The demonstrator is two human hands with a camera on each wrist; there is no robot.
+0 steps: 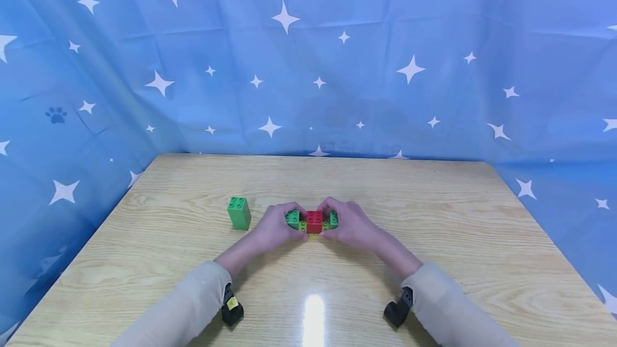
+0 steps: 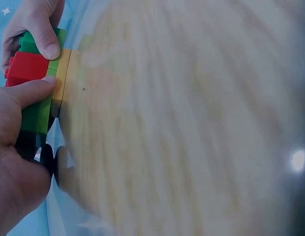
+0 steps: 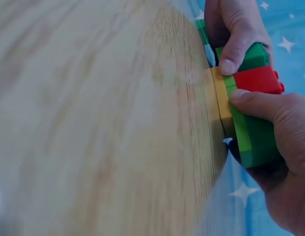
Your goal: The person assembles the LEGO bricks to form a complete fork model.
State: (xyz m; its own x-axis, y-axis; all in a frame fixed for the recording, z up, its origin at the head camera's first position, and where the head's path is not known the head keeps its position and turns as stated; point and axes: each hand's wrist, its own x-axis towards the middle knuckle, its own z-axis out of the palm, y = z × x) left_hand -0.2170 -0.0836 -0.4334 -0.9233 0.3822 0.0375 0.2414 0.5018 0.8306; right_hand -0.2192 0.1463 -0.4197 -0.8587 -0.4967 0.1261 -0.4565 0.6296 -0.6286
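A built-up stack of toy building bricks stands on the table between both hands. A red brick (image 1: 314, 222) sits at its middle, with a dark green brick (image 1: 292, 218) to the left and another dark green brick (image 1: 333, 220) to the right. Lime green bricks (image 3: 243, 135) run beneath them, above a yellow brick (image 3: 221, 101) at the base. From the left, my left hand (image 1: 277, 227) grips the stack, its thumb against the near side. On the right end, my right hand (image 1: 354, 225) holds it likewise, thumb in front. Fingers behind the stack are partly hidden.
A separate tall green block (image 1: 239, 213) stands upright to the left of the left hand. The wood-grain table (image 1: 434, 197) ends at a blue star-patterned cloth (image 1: 337, 58) behind and at the sides. A bright reflection lies near the front.
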